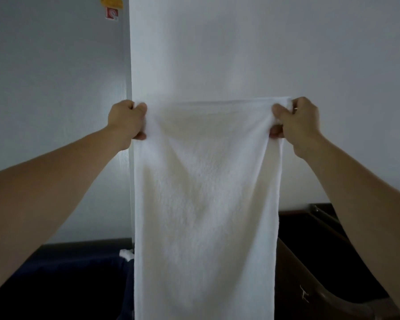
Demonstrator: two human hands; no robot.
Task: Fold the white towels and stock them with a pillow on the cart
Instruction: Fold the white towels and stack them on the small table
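Note:
A white towel (206, 204) hangs straight down in front of me, held up at chest height against a pale wall. My left hand (125, 120) grips its upper left corner, fingers curled round the cloth. My right hand (297, 121) grips the upper right corner the same way. The top edge is stretched taut between both hands. The towel's lower end runs out of the bottom of the frame. No pillow is in view.
A dark bin or cart edge (328, 280) with a metal rail sits at the lower right. A dark blue surface (62, 280) lies at the lower left, with a scrap of white cloth (126, 253) on it. A grey door (56, 88) stands left of the wall corner.

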